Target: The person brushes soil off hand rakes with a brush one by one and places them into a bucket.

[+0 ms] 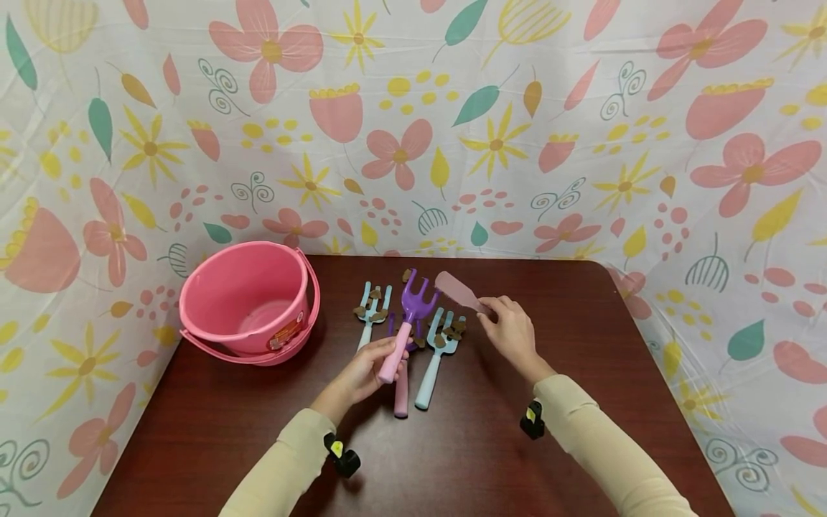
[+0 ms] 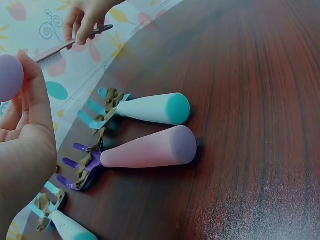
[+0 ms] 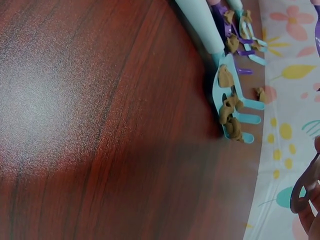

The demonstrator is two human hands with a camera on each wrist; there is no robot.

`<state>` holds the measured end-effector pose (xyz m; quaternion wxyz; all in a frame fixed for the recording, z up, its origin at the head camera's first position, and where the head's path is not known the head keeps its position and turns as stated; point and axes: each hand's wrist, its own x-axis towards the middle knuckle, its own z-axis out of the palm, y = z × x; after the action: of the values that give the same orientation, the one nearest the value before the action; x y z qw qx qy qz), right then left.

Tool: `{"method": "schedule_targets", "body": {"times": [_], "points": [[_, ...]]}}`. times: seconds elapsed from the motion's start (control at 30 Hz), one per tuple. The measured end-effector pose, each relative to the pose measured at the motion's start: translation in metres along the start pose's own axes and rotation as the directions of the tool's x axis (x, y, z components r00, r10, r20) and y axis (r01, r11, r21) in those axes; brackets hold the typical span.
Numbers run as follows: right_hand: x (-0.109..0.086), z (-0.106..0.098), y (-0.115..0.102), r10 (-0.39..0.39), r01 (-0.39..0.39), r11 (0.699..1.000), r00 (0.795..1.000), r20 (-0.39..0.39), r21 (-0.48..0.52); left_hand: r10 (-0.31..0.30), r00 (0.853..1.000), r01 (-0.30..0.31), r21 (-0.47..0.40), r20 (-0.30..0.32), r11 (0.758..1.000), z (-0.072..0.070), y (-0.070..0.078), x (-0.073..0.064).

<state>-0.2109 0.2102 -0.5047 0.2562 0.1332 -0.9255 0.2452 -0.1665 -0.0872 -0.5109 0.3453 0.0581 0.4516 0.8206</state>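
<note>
My left hand point(image 1: 365, 372) grips the pink handle of a small garden fork point(image 1: 395, 353) with purple tines, held up above the table and pointing away from me. My right hand point(image 1: 512, 332) pinches the handle of a pink brush point(image 1: 456, 291); its head is right beside the purple tines. Bristles show on the brush point(image 2: 51, 58) in the left wrist view. Below lie two light blue forks, one at left point(image 1: 366, 334) and one at right point(image 1: 429, 380), and another purple fork point(image 1: 401, 396) with a pink handle between them. Brown clumps point(image 3: 227, 110) sit on their tines.
A pink bucket point(image 1: 245, 323) stands at the table's left side, its handle hanging down in front. One brown clump point(image 1: 406, 275) lies near the back edge. The dark wooden table point(image 1: 478, 459) meets a flower-patterned cloth point(image 1: 400, 86) behind.
</note>
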Motion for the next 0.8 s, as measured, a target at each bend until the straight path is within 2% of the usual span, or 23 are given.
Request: {"method": "schedule_targets", "body": {"times": [0.27,0.53,0.67,0.8], "points": [[0.0,-0.004,0.004,0.033,-0.034,0.999,0.999,-0.024,-0.023,0.007,0.999,-0.008,-0.003,-0.038,1.0,-0.004,-0.006,0.003],[-0.003,-0.004,0.01,0.048,-0.049,0.998,0.998,-0.031,-0.037,0.04,0.999,-0.039,0.032,-0.014,0.999,-0.008,-0.006,0.003],[-0.004,-0.005,0.012,0.058,-0.059,0.997,0.998,-0.03,-0.044,0.035,0.998,-0.032,0.059,-0.054,0.998,-0.01,-0.002,0.002],[-0.005,-0.008,0.013,0.057,-0.058,0.997,0.998,-0.025,-0.041,0.025,0.994,-0.012,0.123,-0.105,0.992,-0.01,0.004,0.001]]}}
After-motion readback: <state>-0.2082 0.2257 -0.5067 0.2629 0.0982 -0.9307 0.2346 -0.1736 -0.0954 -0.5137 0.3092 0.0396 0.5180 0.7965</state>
